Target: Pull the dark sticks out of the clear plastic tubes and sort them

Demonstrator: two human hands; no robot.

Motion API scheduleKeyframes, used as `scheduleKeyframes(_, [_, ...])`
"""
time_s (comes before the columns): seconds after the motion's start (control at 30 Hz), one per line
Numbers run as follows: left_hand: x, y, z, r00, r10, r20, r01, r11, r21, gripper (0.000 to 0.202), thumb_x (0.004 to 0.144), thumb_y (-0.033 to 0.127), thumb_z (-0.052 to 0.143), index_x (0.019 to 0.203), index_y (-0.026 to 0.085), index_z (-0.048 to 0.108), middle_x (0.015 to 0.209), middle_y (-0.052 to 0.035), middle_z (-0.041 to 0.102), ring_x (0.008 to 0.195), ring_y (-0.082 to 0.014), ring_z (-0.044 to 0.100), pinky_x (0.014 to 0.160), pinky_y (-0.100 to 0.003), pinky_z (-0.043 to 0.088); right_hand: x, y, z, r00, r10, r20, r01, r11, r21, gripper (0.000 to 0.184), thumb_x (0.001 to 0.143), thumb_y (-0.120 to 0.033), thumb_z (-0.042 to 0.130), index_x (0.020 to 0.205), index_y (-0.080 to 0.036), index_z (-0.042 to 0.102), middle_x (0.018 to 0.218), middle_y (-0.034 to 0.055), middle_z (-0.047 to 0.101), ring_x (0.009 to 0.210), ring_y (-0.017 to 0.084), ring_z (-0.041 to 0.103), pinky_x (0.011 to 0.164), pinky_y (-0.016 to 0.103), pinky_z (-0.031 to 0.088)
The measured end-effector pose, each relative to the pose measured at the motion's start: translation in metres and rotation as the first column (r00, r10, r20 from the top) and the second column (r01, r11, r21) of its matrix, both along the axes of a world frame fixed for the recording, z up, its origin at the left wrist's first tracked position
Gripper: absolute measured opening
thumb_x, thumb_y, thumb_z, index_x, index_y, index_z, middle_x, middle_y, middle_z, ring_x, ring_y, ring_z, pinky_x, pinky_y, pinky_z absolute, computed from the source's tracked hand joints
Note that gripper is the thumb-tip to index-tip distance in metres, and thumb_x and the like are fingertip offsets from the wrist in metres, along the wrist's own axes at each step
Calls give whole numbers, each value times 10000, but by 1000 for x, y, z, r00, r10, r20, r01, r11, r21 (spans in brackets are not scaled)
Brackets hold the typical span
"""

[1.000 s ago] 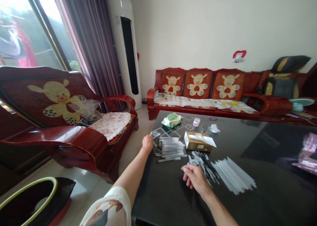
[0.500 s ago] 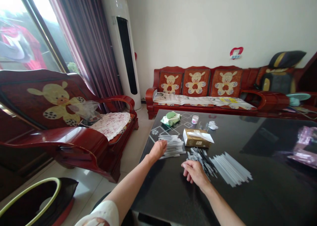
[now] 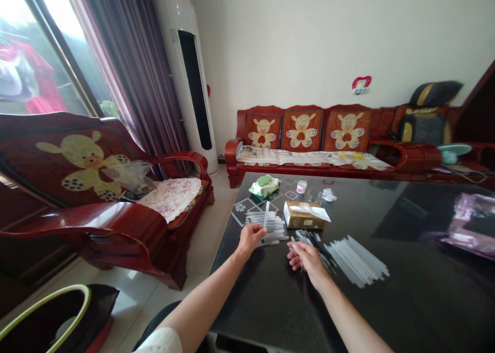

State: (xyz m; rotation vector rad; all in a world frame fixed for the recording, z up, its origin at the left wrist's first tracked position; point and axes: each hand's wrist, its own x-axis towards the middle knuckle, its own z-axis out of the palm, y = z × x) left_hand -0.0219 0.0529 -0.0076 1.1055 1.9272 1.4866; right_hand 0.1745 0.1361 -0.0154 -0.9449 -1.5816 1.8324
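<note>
My left hand [image 3: 250, 239] pinches a translucent pen barrel [image 3: 266, 215], which stands nearly upright above the fingers. Behind it lies a pile of whitish pens [image 3: 276, 228], stacked crosswise on the dark table. My right hand [image 3: 305, 257] is by the near side of a heap of thin black refills [image 3: 323, 251] with pale ends. Its fingers are curled and the thumb presses on the index finger; whether something small is between them I cannot make out. To the right, a row of long translucent tubes [image 3: 358, 261] lies side by side.
Behind the heaps stands a gold tissue box [image 3: 305, 220]. Farther back are a green wipes pack [image 3: 264, 186], a small white cup [image 3: 301, 187] and crumpled tissue [image 3: 329, 195]. A pink plastic package [image 3: 474, 224] lies at right. Wooden armchair [image 3: 116, 219] at left.
The pen barrel in my left hand now points upward and shows clearly; before, the fist hid it. My right hand has shifted slightly up, its fingers still curled. The view has tilted a little.
</note>
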Motion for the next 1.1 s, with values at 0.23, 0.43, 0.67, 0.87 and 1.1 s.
scheduleKeyframes(0.23, [34, -4, -7, 775, -270, 571, 134, 954, 270, 382, 632, 428, 755, 790, 118, 596, 697, -52, 662, 550, -114, 583, 535, -228, 454, -12, -27, 3, 992, 113, -60, -117, 991, -67, 401, 752, -479, 618, 918, -115, 602, 635, 41, 656, 477, 117, 601, 398, 195, 444])
scheduleKeyframes(0.43, [42, 7, -7, 694, -349, 630, 190, 932, 308, 437, 602, 406, 792, 868, 120, 597, 735, -61, 680, 581, -126, 607, 586, -258, 491, -15, -25, -4, 994, 101, -43, -106, 988, -109, 441, 785, -554, 542, 850, -121, 593, 601, 38, 648, 424, 113, 580, 365, 196, 430])
scheduleKeyframes(0.67, [40, 6, -6, 696, -274, 664, 173, 961, 216, 409, 627, 447, 771, 781, 95, 631, 644, -52, 662, 536, -109, 604, 572, -228, 486, -13, -21, -5, 998, 29, -55, -35, 994, -104, 412, 723, -524, 644, 777, -120, 584, 558, 15, 614, 391, 95, 531, 346, 197, 421])
scheduleKeyframes(0.87, [39, 6, -6, 681, -187, 707, 98, 981, 166, 361, 632, 406, 779, 719, 95, 617, 598, -48, 651, 495, -98, 591, 534, -211, 484, -13, -28, 4, 1000, 5, -25, -4, 998, 69, 376, 719, -511, 643, 728, -144, 564, 535, -12, 582, 383, 90, 501, 338, 202, 418])
scheduleKeyframes(1.1, [22, 9, -6, 678, -142, 721, 9, 983, 185, 322, 671, 375, 765, 688, 98, 601, 595, -50, 654, 522, -101, 605, 569, -220, 515, -11, -29, 1, 997, 60, 41, -65, 987, 144, 381, 724, -520, 621, 749, -145, 562, 581, 6, 617, 420, 106, 553, 376, 214, 463])
